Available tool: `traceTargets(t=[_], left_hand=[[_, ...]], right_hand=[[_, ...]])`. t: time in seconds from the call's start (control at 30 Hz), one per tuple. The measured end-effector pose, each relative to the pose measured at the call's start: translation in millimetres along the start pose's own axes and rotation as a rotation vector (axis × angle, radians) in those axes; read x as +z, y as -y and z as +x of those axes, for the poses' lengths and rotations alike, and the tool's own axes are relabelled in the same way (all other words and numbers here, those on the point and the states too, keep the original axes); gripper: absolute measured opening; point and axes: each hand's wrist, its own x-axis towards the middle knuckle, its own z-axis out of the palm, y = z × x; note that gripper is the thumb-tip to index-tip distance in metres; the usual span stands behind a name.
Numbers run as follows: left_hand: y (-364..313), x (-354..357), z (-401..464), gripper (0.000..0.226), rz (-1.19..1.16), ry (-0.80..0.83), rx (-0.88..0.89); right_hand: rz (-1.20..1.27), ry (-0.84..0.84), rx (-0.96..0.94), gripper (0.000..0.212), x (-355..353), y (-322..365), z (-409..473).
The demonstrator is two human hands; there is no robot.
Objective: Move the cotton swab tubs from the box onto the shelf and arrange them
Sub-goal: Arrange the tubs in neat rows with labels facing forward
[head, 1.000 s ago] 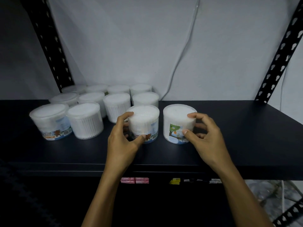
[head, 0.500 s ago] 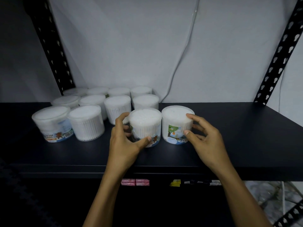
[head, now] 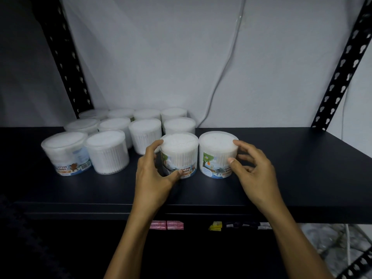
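While L hand [head: 153, 174] grips tub [head: 180, 152], R hand [head: 255, 172] grips 2nd tub [head: 216, 152].

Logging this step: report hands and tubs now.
Left hand grips one tub; right hand pinches its neighbour. Both upright on shelf, front row. Nothing in the way.

Dim, bluish light; the wall [head: 161, 57] is brightest, the foreground nearly black, edges bowed.

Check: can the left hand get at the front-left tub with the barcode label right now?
Probably not yet: the left hand grips another tub. The barcode tub stands at the shelf front with open space before it.
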Motion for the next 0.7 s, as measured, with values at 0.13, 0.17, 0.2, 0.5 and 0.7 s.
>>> traceTargets(t=[0.13,0.17,0.2,0.5,0.7], left_hand=[[-1,1,1,0.079,0.006,0.036,0.015],[-2,2,1,0.078,0.009,0.051,0.013],[-3,2,2,0.077,0.013,0.062,0.012],[-25,54,20,0.071,0.081,0.173,0.058],[-41,126,37,0.069,0.332,0.358,0.341]], right_hand=[[0.038,0.047,0.014,0.043,1,4,1],[0.031,0.050,0.014,0.043,1,5,1],[0.021,0.049,0.014,0.042,0,6,1],[-0.140,0.029,-0.001,0.043,-52,-14,25],[-0.302,-0.012,-0.017,0.042,-119,-50,61]])
